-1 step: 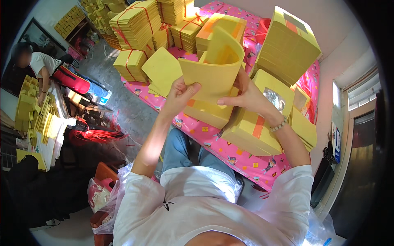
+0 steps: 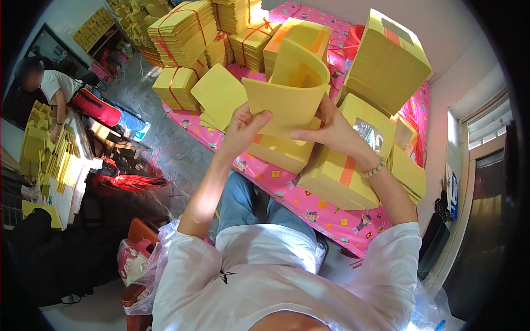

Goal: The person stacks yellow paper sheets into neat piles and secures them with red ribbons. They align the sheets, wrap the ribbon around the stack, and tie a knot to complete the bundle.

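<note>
A thick bundle of yellow paper sheets [image 2: 290, 94] is bent into a curve and held up in front of me. My left hand [image 2: 245, 129] grips its lower left edge, thumb on the front. My right hand [image 2: 326, 132], with a beaded bracelet at the wrist, holds its lower right side, fingers spread across the sheets. Just below the hands lies a flat yellow stack [image 2: 279, 154] on a pink patterned cloth [image 2: 326, 212]. A yellow stack with an orange band [image 2: 337, 176] sits under my right forearm.
Yellow paper bundles tied with red string [image 2: 185, 30] are piled at the back. A tall slanted stack [image 2: 386, 60] stands right. Another person [image 2: 52, 83] works at a table with yellow sheets [image 2: 61, 160] at left. Red string [image 2: 130, 179] lies on the floor.
</note>
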The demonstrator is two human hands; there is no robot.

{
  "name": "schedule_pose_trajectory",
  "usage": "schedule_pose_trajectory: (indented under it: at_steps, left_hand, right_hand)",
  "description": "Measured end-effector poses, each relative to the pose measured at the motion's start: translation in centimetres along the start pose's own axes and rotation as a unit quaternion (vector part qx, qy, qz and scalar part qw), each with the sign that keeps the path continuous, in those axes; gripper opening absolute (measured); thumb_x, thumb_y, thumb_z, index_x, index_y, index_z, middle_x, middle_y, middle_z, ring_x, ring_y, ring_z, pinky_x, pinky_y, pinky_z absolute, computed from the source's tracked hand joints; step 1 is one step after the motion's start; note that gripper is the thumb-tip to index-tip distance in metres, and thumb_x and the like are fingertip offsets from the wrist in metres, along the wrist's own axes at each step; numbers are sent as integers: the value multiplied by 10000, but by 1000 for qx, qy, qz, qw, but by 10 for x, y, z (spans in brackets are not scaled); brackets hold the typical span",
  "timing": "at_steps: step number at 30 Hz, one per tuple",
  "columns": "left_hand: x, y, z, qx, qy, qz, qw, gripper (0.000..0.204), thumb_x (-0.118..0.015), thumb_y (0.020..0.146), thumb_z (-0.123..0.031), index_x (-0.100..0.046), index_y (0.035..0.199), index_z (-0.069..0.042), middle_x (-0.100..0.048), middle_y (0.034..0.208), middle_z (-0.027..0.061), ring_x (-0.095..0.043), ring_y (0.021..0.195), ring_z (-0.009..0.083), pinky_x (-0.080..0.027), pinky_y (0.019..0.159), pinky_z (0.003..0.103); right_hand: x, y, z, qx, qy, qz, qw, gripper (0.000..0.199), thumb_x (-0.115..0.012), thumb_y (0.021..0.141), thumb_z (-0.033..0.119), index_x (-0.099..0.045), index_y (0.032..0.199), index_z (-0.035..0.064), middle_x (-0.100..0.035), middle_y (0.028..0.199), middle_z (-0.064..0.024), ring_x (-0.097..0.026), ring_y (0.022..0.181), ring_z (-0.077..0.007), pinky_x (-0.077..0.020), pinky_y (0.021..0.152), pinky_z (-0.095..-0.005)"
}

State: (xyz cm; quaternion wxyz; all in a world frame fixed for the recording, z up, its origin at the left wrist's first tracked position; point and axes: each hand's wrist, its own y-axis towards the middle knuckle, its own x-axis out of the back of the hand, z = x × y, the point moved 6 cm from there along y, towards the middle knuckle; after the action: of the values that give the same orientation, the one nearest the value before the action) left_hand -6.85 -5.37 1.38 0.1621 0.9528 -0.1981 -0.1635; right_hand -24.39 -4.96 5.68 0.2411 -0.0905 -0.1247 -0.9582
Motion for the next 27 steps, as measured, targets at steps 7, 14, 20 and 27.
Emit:
schedule_pose_trajectory:
  at_steps: [7,14,20,27]
  left_hand:
    - [-3,6,-7,-155,203,-128,958,495,-658,854,-96,-418,1279,-18,-514,1230,93,-490,1155,188,-371,1005,339]
    - [-13,8,1,-68,105,-62,990,396,-632,859,-40,-443,1205,0,-556,1151,90,-527,1078,150,-418,936,306]
    - [-24,22,-20,-43,118,-77,989,335,-584,893,-42,-433,1188,3,-561,1104,79,-529,1042,123,-439,886,269]
    - [-35,23,-20,40,71,-69,994,352,-525,937,-95,-363,1232,12,-519,1145,103,-506,1060,120,-445,879,283]
  right_hand:
    - [-6,-2,-15,-25,25,12,999,695,-790,738,162,-431,1321,42,-545,1237,-77,-515,1139,-165,-405,982,-341]
    - [-1,-5,-23,-27,3,-24,999,595,-759,765,151,-477,1268,6,-591,1171,-77,-572,1043,-157,-452,919,-317]
    - [1,-4,-1,-76,69,-34,994,566,-717,809,148,-444,1268,-39,-585,1181,-110,-572,1062,-163,-465,908,-305]
    - [3,-7,8,-113,76,-58,989,539,-696,833,144,-437,1271,-32,-576,1196,-110,-565,1082,-162,-455,927,-296]
